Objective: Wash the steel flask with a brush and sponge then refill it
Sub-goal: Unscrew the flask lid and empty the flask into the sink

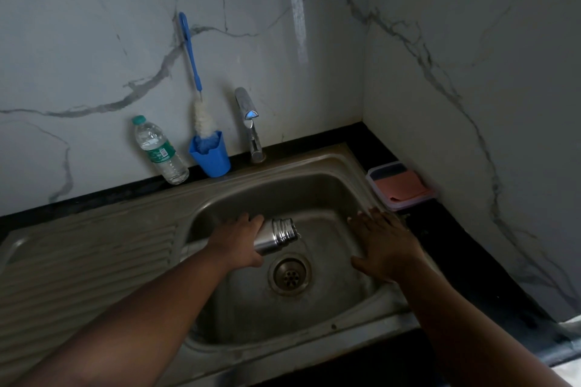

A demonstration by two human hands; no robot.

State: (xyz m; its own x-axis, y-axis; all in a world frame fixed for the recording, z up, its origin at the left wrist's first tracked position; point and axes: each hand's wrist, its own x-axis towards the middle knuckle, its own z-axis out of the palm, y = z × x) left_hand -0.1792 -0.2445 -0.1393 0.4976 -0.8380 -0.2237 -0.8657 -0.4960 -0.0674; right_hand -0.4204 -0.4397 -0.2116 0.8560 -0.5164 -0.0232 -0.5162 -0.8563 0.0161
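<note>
My left hand grips the steel flask over the sink basin. The flask lies almost on its side, its open threaded mouth pointing right above the drain. My right hand hovers over the basin's right side with fingers spread and holds nothing. A blue-handled bottle brush stands in a blue cup behind the sink. A pink sponge lies in a small tray on the counter at the right.
A chrome tap rises behind the basin, with no water running. A plastic water bottle with a green cap stands left of the blue cup. The ribbed steel drainboard lies to the left. Marble walls close off the back and right.
</note>
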